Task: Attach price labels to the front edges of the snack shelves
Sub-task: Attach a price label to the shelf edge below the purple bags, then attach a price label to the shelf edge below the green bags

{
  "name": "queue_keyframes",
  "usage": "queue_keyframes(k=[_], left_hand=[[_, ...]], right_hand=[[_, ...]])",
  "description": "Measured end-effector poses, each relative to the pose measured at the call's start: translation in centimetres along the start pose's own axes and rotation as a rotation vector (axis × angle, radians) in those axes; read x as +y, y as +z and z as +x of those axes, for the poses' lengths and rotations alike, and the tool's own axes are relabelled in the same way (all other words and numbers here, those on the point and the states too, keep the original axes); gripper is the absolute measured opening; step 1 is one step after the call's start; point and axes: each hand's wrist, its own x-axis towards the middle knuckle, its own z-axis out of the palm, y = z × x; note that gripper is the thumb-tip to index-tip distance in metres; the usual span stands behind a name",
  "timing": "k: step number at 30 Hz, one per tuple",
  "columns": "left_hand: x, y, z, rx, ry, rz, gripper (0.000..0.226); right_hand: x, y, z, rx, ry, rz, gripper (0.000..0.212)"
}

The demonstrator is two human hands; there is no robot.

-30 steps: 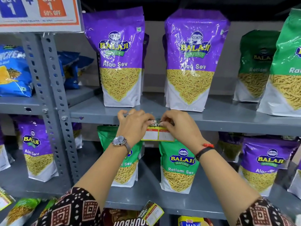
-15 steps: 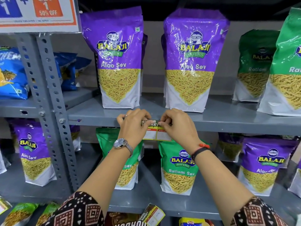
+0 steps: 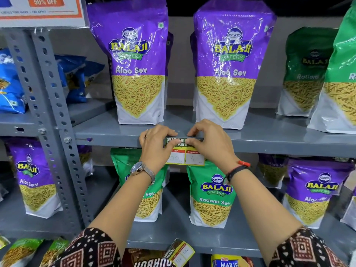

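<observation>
A yellow, red and green price label (image 3: 185,155) lies against the front edge of the grey snack shelf (image 3: 279,146), hanging below it. My left hand (image 3: 155,146) pinches the label's top left corner against the edge. My right hand (image 3: 210,143) presses the top right corner, thumb on the green header. Two purple Aloo Sev bags (image 3: 137,70) (image 3: 226,72) stand on the shelf just behind my hands.
Green Ratlami Sev bags (image 3: 212,197) stand on the lower shelf under the label. A perforated grey upright (image 3: 55,132) rises at the left, with blue snack bags (image 3: 11,87) beyond it. Another price label (image 3: 181,252) hangs on the shelf edge below.
Both hands have stayed on the label at the shelf edge. More of the label's header now shows between my fingers, and the view has shifted slightly.
</observation>
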Motion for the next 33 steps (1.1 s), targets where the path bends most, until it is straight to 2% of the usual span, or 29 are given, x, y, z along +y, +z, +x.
queue_keyframes(k=[4, 7, 9, 11, 13, 18, 23, 25, 27, 29, 33], left_hand=[[0.0, 0.2, 0.0, 0.003, 0.001, -0.012, 0.013], [-0.3, -0.1, -0.9, -0.001, 0.027, -0.008, 0.022], [-0.8, -0.3, -2.9, 0.075, 0.040, 0.019, 0.033], [-1.4, -0.1, -5.7, 0.164, 0.016, 0.045, 0.035], [-2.3, 0.6, -9.3, 0.172, -0.046, 0.077, 0.036], [-5.3, 3.0, -18.4, 0.017, -0.241, 0.158, 0.034], [-7.2, 5.8, -25.5, -0.235, -0.398, 0.141, 0.028], [-7.3, 6.4, -27.1, -0.312, -0.409, 0.076, 0.022], [-7.6, 7.2, -28.5, -0.374, -0.437, 0.061, 0.016], [-7.9, 7.8, -29.1, -0.414, -0.460, 0.069, 0.031], [-8.8, 8.6, -29.7, -0.419, -0.437, 0.095, 0.037]], right_hand=[[-0.3, 0.2, -0.1, 0.026, -0.019, -0.038, 0.009], [0.1, 1.0, -1.6, 0.173, -0.133, -0.116, 0.010], [0.9, 2.3, -3.6, 0.312, -0.192, -0.184, 0.011], [1.9, 4.2, -5.9, 0.340, -0.227, -0.249, 0.013], [3.4, 6.6, -8.2, 0.218, -0.262, -0.286, 0.014], [7.4, 12.6, -13.0, -0.228, -0.229, -0.295, 0.015], [9.9, 17.2, -16.5, -0.665, -0.144, -0.282, 0.038], [10.3, 18.0, -17.5, -0.737, -0.115, -0.280, 0.038], [10.5, 19.4, -18.1, -0.730, -0.090, -0.258, 0.036], [10.6, 20.2, -18.3, -0.719, -0.052, -0.229, 0.037], [10.5, 21.9, -18.3, -0.681, -0.076, -0.246, 0.027]])
